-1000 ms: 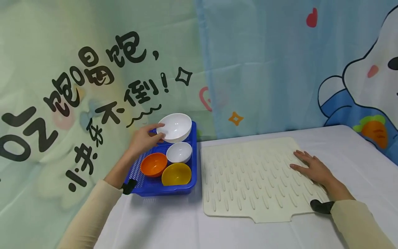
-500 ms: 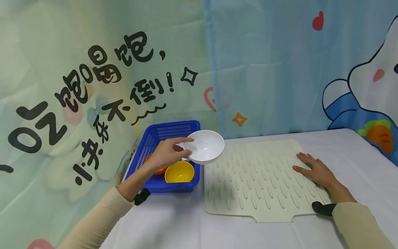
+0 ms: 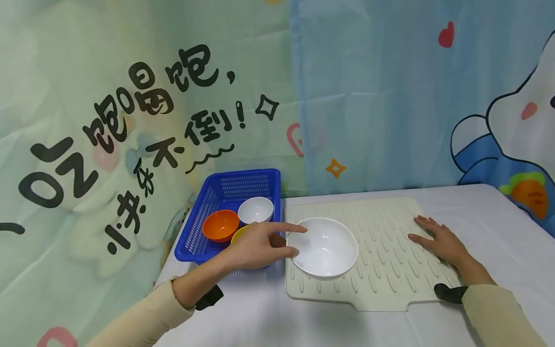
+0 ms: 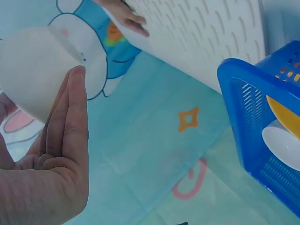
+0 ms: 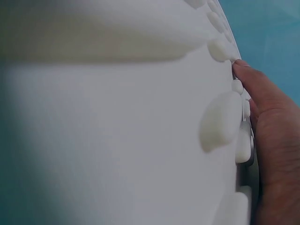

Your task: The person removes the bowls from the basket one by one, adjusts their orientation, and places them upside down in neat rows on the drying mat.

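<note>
My left hand (image 3: pixel 256 246) holds the big white bowl (image 3: pixel 324 246) by its rim, on the near-left part of the cream ridged mat (image 3: pixel 390 255), just beside the blue basket (image 3: pixel 225 193). My right hand (image 3: pixel 438 238) lies flat, fingers straight, on the mat's right side

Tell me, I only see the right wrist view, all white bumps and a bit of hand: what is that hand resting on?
Observer: The right hand lies flat on a cream ribbed drying mat on the table.
Operator: What is the other hand doing?
Observer: The left hand holds a big white bowl by its rim, over the mat's left part.
Operator: Any more bowls?
Observer: Yes: an orange bowl, a small white bowl and a partly hidden yellow bowl sit in a blue basket left of the mat.
</note>
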Demonstrator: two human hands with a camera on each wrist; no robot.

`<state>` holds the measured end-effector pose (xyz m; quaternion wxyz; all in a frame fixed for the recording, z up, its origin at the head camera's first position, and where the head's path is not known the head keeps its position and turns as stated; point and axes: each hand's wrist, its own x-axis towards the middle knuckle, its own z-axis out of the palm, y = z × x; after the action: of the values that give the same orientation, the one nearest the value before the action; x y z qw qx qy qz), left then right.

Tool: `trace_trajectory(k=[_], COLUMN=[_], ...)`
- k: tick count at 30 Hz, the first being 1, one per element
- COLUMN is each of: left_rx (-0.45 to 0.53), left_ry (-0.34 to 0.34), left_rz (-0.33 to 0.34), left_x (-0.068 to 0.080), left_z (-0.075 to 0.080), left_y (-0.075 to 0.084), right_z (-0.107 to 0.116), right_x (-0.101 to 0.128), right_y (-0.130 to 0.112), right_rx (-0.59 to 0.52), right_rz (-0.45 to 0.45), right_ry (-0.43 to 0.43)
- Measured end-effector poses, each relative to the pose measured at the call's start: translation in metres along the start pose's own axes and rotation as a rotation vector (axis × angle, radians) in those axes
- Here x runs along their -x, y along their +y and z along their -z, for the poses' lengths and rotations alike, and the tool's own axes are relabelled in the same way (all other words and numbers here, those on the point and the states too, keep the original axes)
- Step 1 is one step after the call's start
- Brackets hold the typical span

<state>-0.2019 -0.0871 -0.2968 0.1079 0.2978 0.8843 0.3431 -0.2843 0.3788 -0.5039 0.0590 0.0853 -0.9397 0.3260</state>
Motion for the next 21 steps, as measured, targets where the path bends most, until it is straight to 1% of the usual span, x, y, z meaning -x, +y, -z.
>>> trace_trajectory(k=[5,8,11,13,15,17,19,21], left_rx=[0.014,0.024,0.019,0.017,0.015,0.019,0.025,0.035], left_ry=[-0.006,-0.002,0.006,0.007,0.012,0.019,0.027,0.031], left_rz=[-0.001,-0.007,-0.025,-0.029,-0.026,-0.019,-0.013,-0.014], left_x=[0.001,0.001,0.001,0.001,0.001,0.001,0.001,0.001], left_z=[0.002,0.005,0.008,0.009,0.011,0.013,0.014,0.016], left_y=[0.006,0.009,0.013,0.015,0.017,0.019,0.02,0.021], right_z=[0.002,0.006,0.014,0.024,0.036,0.05,0.061,0.07], right_x=[0.0,-0.001,-0.003,-0.005,-0.007,-0.008,-0.007,-0.002], right_y=[0.0,-0.004,-0.013,-0.024,-0.04,-0.064,-0.092,-0.125], right_rx=[-0.003,0.007,0.037,0.049,0.063,0.07,0.085,0.114], right_rz=[-0.014,-0.038,-0.045,-0.023,0.042,0.122,0.254,0.421], right_ry=[-0.02,-0.046,-0.038,0.007,0.106,0.216,0.339,0.434])
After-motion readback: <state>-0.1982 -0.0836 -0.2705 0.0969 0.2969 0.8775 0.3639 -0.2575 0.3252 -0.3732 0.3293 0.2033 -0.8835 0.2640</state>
